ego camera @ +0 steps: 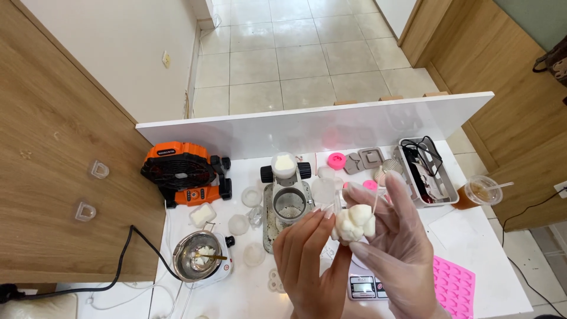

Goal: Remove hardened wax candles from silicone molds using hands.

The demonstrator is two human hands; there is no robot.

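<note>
While your gloved right hand (401,236) grips the white wax figure (353,223) from the right, your bare left hand (307,260) pinches its left side, fingertips closed on it

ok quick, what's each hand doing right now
left hand: closed, pinching the white bear-shaped wax figure
right hand: gloved, closed around the same figure

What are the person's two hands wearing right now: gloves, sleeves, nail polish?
The right hand wears a thin, clear, loose disposable plastic glove, crinkled at the fingers. The left hand is bare, with long pale manicured nails. No sleeves, rings or watch show on either.
</note>
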